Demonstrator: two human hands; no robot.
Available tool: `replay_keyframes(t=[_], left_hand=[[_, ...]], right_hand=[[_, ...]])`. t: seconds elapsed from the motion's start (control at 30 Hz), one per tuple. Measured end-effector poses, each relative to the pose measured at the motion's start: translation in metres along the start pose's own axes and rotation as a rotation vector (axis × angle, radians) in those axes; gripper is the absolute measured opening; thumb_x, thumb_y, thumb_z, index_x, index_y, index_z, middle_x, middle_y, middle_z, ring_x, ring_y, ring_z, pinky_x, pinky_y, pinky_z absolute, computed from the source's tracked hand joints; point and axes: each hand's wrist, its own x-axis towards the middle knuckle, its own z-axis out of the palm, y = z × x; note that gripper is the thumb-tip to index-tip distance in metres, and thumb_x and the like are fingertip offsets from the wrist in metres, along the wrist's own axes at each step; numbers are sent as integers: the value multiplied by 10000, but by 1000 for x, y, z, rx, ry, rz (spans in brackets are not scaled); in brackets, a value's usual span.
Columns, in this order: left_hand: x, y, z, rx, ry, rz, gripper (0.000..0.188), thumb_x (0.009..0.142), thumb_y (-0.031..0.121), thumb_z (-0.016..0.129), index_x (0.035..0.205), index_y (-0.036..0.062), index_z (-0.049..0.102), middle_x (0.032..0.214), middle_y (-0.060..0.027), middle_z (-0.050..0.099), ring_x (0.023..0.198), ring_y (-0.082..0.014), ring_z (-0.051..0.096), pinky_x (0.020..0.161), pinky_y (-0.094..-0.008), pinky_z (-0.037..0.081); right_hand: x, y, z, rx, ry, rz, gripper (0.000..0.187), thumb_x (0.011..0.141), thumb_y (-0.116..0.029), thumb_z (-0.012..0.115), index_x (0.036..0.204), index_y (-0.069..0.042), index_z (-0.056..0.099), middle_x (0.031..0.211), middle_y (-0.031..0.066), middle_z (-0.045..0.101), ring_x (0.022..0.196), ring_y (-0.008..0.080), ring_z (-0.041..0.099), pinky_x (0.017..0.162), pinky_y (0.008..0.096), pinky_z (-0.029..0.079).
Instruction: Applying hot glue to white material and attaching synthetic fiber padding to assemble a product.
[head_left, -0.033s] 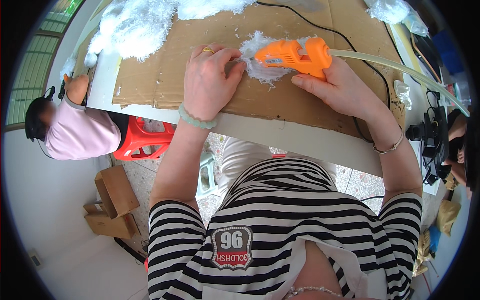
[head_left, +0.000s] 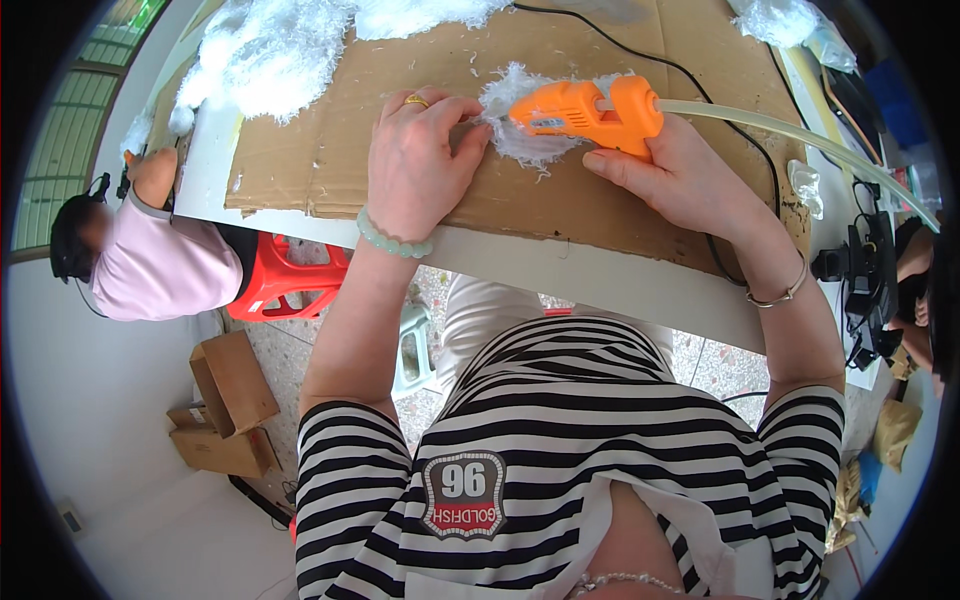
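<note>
An orange hot glue gun [head_left: 585,110] is gripped in my right hand [head_left: 690,180], its nozzle pointing left. From its back end runs a long pale glue stick [head_left: 770,118]. The nozzle tip meets a tuft of white fluffy, stringy material [head_left: 545,150] lying on a sheet of brown cardboard [head_left: 570,205]. At the tuft's left edge, my left hand [head_left: 425,155] has thumb and forefinger pinched together near the nozzle. What sits between those fingertips is too small to make out; it looks like an edge of the white fluff.
Larger heaps of white fluff [head_left: 265,60] cover the table's far left. A black cord [head_left: 690,75] crosses the cardboard on the right. Beyond the left table end, a co-worker in a pink shirt [head_left: 165,255] sits on a red stool [head_left: 275,285]. Opened cardboard boxes [head_left: 232,385] stand on the floor.
</note>
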Motion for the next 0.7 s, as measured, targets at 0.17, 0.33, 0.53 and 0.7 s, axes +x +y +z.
replay_keyframes(t=[0.17, 0.33, 0.53, 0.7], left_hand=[[0, 1, 0, -1, 1, -2, 122, 720, 117, 697, 826, 59, 677, 792, -85, 650, 784, -304, 576, 769, -387, 454], [1, 0, 2, -10, -16, -1, 124, 718, 115, 698, 828, 61, 677, 793, -87, 648, 776, -303, 574, 764, -384, 454], [4, 3, 3, -8, 29, 15, 122, 714, 111, 697, 831, 78, 681, 769, -75, 640, 741, -285, 570, 730, -371, 453], [9, 6, 7, -2, -21, 58, 102, 714, 99, 698, 814, 94, 677, 743, -64, 632, 736, -279, 573, 731, -379, 450]], right_hand=[[-3, 0, 1, -11, 37, -71, 281, 886, -219, 615, 1047, -2, 539, 753, 9, 492, 680, 114, 433, 643, 265, 403], [-7, -1, -3, -28, 42, -103, 264, 885, -213, 615, 1018, -2, 529, 727, 4, 469, 667, 114, 421, 625, 268, 392], [-13, -8, -21, 144, -44, 142, 251, 909, -248, 599, 1001, -21, 542, 730, 3, 490, 679, 101, 458, 639, 267, 410], [-7, 18, -21, 472, 170, -57, 300, 936, -331, 544, 939, -33, 578, 764, 25, 572, 736, 109, 537, 699, 262, 445]])
